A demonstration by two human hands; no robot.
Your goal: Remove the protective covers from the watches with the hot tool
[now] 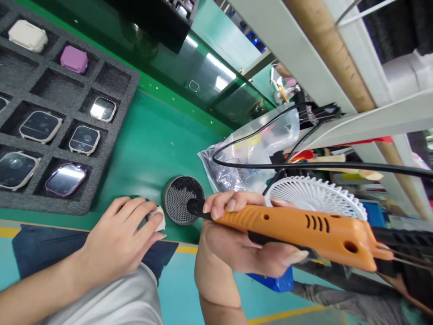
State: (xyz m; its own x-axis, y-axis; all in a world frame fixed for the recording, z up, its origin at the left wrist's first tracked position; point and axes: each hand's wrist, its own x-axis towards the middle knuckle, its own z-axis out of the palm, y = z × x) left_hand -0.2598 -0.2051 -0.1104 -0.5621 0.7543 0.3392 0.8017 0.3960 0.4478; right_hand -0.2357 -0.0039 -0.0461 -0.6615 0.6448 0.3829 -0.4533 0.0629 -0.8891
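Note:
My right hand [237, 239] is closed round an orange electric screwdriver [304, 230], its black tip [195, 207] over a round grey dish of small screws [182, 200]. My left hand [118, 239] rests on the green table [152, 140] at its near edge. Its fingers press on a small white watch case [158, 217], which is mostly hidden under them.
A grey foam tray [111, 81] at the left holds several smart-watch bodies, white, pink and purple. A white desk fan [314, 194], a clear plastic bag [250, 153] and black cables [304, 164] lie to the right. A white frame post [304, 49] rises behind.

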